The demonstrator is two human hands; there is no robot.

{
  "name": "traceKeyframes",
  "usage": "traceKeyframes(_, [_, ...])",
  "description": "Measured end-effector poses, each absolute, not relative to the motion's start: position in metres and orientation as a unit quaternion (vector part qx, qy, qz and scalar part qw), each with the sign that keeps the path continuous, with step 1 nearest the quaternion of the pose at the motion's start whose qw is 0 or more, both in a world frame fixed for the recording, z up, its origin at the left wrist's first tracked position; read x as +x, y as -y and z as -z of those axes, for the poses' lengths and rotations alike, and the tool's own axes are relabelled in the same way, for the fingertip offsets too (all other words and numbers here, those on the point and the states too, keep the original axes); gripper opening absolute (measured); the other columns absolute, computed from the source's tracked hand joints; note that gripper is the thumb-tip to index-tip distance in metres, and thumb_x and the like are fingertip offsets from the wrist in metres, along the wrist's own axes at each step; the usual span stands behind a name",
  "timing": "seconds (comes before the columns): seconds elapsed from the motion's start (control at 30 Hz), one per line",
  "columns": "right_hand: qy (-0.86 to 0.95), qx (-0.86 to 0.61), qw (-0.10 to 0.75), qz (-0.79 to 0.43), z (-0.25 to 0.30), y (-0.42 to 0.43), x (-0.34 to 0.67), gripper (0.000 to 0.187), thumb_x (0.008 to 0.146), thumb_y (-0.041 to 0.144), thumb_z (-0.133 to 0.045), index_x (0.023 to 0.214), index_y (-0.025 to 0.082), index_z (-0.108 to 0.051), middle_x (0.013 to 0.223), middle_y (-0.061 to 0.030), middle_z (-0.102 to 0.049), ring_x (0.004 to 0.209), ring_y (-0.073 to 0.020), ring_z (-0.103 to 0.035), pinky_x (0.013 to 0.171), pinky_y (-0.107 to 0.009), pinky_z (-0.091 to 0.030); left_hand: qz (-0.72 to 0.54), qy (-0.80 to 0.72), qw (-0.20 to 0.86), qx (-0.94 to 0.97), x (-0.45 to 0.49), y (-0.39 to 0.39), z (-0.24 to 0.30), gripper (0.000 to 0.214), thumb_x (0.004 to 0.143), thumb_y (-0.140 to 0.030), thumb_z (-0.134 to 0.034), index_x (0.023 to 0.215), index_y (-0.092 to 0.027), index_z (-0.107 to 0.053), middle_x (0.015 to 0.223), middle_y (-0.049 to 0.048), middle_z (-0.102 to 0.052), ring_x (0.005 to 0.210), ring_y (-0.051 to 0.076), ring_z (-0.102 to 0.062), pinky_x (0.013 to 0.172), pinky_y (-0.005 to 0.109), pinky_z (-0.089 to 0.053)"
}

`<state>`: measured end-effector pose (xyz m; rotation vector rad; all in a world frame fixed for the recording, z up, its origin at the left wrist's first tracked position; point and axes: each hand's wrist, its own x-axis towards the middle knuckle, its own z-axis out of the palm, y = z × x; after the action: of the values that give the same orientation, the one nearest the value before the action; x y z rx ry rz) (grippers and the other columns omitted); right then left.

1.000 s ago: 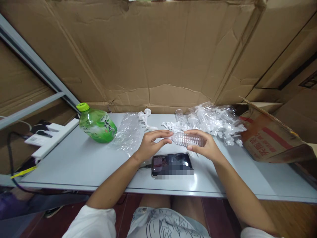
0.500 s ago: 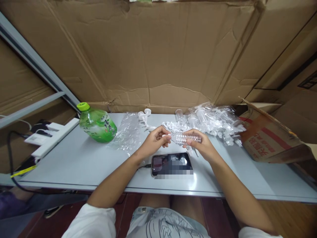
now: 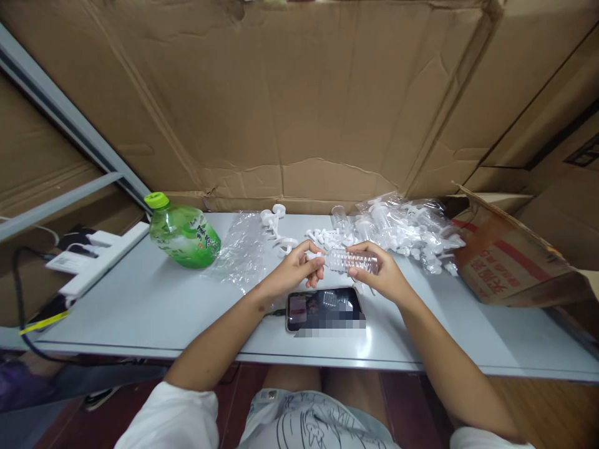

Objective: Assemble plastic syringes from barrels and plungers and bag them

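Observation:
A small clear ribbed plastic bottle point(image 3: 340, 260) lies on its side in the air over the desk, its neck pointing left. My right hand point(image 3: 384, 275) is closed around its base end. My left hand point(image 3: 297, 269) pinches a white cap point(image 3: 319, 255) at the bottle's mouth; how far the cap sits on the neck is hidden by the fingers. Just below both hands, a phone point(image 3: 325, 307) rests on the desk with a cable at its left end. Behind them lies a pile of small white plastic parts point(image 3: 326, 237).
A green drink bottle point(image 3: 183, 232) stands at the left beside crumpled clear plastic point(image 3: 241, 249). White round-ended pieces point(image 3: 279, 210) lie at the back. Bags of clear bottles and white parts point(image 3: 412, 234) fill the back right, against an open cardboard box point(image 3: 505, 265). A power strip point(image 3: 105, 262) lies far left.
My left fingers have shifted their grip at the bottle's mouth, with the thumb more extended. The bottle has turned slightly in my right hand and both hands stay in nearly the same place.

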<state>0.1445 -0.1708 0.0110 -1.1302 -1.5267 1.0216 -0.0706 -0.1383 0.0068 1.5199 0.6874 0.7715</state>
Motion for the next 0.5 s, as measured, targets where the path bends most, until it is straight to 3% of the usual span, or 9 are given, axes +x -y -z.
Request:
traceKeyframes(0.13, [0.605, -0.432, 0.468, -0.478, -0.0088, 0.1710, 0.1436, 0.029, 0.074, 0.043, -0.068, 0.088, 0.019, -0.060, 0.055, 0.0022, -0.061, 0.054, -0.0162, -0.060, 0.060, -0.030, -0.044, -0.387, -0.292, 0.456, 0.746, -0.0750, 0.1408, -0.0025, 0.022, 0.084, -0.038, -0.057, 0.086, -0.019, -0.045, 0.075, 0.0003, -0.060, 0.062, 0.010, -0.055, 0.059, 0.023, -0.043])
traceKeyframes(0.27, [0.560, -0.397, 0.464, -0.560, -0.0080, 0.1705, 0.1442, 0.034, 0.076, 0.051, -0.063, 0.076, 0.017, -0.058, 0.058, 0.0000, -0.062, 0.044, -0.0148, -0.057, 0.053, -0.030, -0.042, -0.415, -0.244, 0.327, 0.813, -0.0753, 0.1433, -0.0015, 0.020, 0.081, -0.035, -0.061, 0.085, -0.018, -0.052, 0.081, 0.0055, -0.062, 0.077, 0.017, -0.059, 0.072, 0.030, -0.045])
traceKeyframes(0.4, [0.577, -0.428, 0.481, -0.502, -0.0112, 0.1709, 0.1457, 0.029, 0.073, 0.045, -0.068, 0.083, 0.019, -0.059, 0.067, 0.0002, -0.063, 0.054, -0.0152, -0.060, 0.058, -0.030, -0.045, -0.404, -0.309, 0.496, 0.704, -0.0694, 0.1441, -0.0058, 0.030, 0.082, -0.044, -0.058, 0.094, -0.019, -0.047, 0.078, 0.0022, -0.060, 0.063, 0.011, -0.056, 0.060, 0.025, -0.044])
traceKeyframes(0.5, [0.611, -0.468, 0.475, -0.427, -0.0134, 0.1729, 0.1444, 0.033, 0.067, 0.040, -0.075, 0.090, 0.020, -0.061, 0.079, -0.0017, -0.065, 0.063, -0.0158, -0.061, 0.061, -0.030, -0.047, -0.343, -0.311, 0.620, 0.634, -0.0673, 0.1431, -0.0090, 0.033, 0.085, -0.050, -0.051, 0.094, -0.019, -0.043, 0.065, -0.0037, -0.053, 0.047, 0.006, -0.044, 0.049, 0.020, -0.035])
